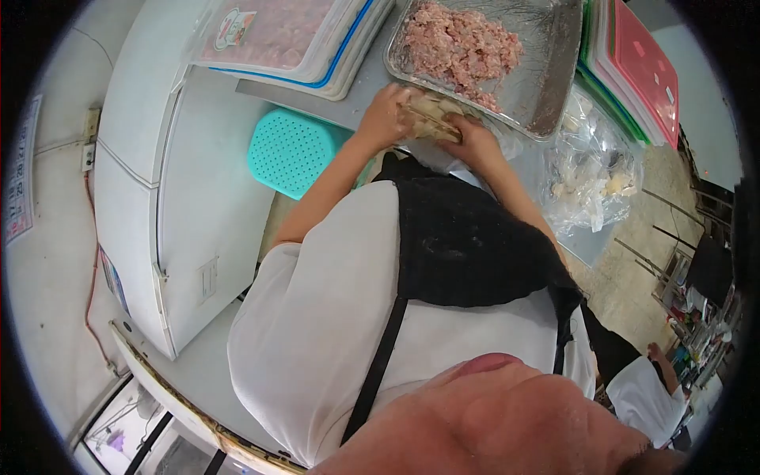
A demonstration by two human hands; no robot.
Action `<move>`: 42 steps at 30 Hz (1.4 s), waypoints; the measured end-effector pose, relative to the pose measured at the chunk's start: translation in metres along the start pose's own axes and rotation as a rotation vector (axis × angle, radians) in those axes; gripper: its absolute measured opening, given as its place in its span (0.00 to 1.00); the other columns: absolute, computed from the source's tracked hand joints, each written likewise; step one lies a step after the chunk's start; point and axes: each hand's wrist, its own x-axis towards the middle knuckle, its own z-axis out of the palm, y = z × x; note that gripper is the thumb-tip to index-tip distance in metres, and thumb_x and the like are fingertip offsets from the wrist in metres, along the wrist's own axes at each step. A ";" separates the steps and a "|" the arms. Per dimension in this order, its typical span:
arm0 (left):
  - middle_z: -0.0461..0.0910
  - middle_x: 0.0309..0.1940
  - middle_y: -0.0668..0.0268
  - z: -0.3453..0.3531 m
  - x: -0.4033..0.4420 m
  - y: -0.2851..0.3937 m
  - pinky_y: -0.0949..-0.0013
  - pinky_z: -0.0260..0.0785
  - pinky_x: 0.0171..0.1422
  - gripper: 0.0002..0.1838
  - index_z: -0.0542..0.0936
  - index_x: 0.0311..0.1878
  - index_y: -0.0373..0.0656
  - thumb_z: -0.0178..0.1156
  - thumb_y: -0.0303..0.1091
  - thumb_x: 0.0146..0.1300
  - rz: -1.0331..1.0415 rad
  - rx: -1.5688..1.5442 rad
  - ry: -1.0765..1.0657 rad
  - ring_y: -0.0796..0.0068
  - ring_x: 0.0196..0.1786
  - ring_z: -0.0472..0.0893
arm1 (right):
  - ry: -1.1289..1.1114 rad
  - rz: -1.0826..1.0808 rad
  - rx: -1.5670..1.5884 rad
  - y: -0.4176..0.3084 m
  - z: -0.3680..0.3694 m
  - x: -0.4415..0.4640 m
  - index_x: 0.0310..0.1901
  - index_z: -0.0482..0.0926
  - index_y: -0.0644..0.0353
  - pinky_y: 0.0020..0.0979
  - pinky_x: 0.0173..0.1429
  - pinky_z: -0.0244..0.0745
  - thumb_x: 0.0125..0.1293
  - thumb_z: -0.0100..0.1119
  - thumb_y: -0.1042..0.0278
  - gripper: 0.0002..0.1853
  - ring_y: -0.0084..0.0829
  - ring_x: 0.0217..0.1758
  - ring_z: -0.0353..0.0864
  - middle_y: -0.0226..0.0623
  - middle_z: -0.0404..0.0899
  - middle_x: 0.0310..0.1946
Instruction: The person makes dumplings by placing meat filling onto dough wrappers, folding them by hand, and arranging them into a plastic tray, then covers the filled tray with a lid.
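Note:
My left hand (386, 116) and my right hand (476, 142) are closed on opposite sides of a clear plastic bag (431, 116) with pale yellowish, folded-looking contents. What exactly is inside I cannot make out. The bag is at the near edge of a metal tray (546, 127). Minced pink meat (459, 49) lies in a heap on the tray's left side, and smears cover the bare metal. To the right of my right hand, a crumpled clear plastic bag (590, 170) has pale scraps in it.
Lidded plastic boxes (336, 59) of meat are stacked at the upper left. A turquoise perforated stool (293, 150) stands below the table edge. Coloured boards or lids (645, 67) stack at the right. A white fridge (210, 174) is on my left; another person (645, 392) is behind.

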 end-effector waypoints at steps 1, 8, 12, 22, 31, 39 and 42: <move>0.78 0.44 0.55 -0.004 -0.002 0.000 0.59 0.68 0.56 0.15 0.78 0.47 0.41 0.59 0.31 0.56 -0.029 0.123 -0.018 0.55 0.49 0.76 | -0.027 0.005 -0.012 0.004 0.002 -0.003 0.47 0.77 0.60 0.37 0.44 0.75 0.58 0.65 0.59 0.19 0.43 0.40 0.81 0.45 0.80 0.39; 0.79 0.39 0.57 0.000 -0.014 -0.048 0.61 0.69 0.52 0.17 0.80 0.46 0.39 0.62 0.39 0.57 -0.160 -0.012 0.005 0.57 0.46 0.78 | -0.147 0.193 0.076 0.037 -0.024 -0.026 0.48 0.77 0.60 0.39 0.45 0.75 0.58 0.61 0.61 0.18 0.45 0.42 0.81 0.46 0.80 0.39; 0.78 0.40 0.56 -0.022 -0.014 -0.019 0.63 0.71 0.46 0.16 0.80 0.46 0.39 0.61 0.39 0.59 -0.300 -0.279 0.046 0.56 0.42 0.78 | -0.140 0.237 0.207 0.035 -0.026 -0.031 0.50 0.76 0.59 0.37 0.45 0.75 0.58 0.61 0.65 0.18 0.42 0.41 0.81 0.46 0.81 0.40; 0.75 0.44 0.53 0.018 -0.002 0.034 0.55 0.66 0.56 0.21 0.80 0.49 0.43 0.65 0.43 0.53 0.036 -0.142 -0.166 0.50 0.48 0.73 | -0.022 0.036 0.002 -0.004 -0.042 -0.019 0.56 0.74 0.57 0.39 0.50 0.74 0.57 0.65 0.62 0.24 0.45 0.48 0.79 0.46 0.78 0.47; 0.76 0.34 0.59 0.006 -0.009 -0.034 0.60 0.69 0.49 0.15 0.81 0.45 0.43 0.63 0.37 0.55 0.077 -0.012 -0.002 0.56 0.42 0.76 | -0.065 0.117 -0.038 0.019 -0.026 -0.021 0.53 0.75 0.56 0.42 0.49 0.74 0.54 0.65 0.63 0.23 0.47 0.48 0.79 0.47 0.78 0.45; 0.80 0.38 0.60 -0.038 -0.006 -0.001 0.64 0.70 0.43 0.12 0.83 0.42 0.38 0.57 0.36 0.63 -0.555 -0.603 0.158 0.61 0.37 0.79 | -0.127 0.211 0.291 -0.025 -0.054 -0.012 0.56 0.73 0.60 0.40 0.52 0.73 0.54 0.66 0.63 0.27 0.48 0.50 0.78 0.47 0.78 0.48; 0.79 0.41 0.58 -0.013 -0.012 -0.008 0.63 0.70 0.46 0.12 0.82 0.45 0.38 0.56 0.34 0.64 -0.326 -0.687 0.129 0.61 0.40 0.78 | -0.097 0.049 0.109 -0.014 -0.037 0.002 0.58 0.72 0.60 0.36 0.51 0.73 0.54 0.67 0.63 0.29 0.44 0.49 0.79 0.45 0.79 0.47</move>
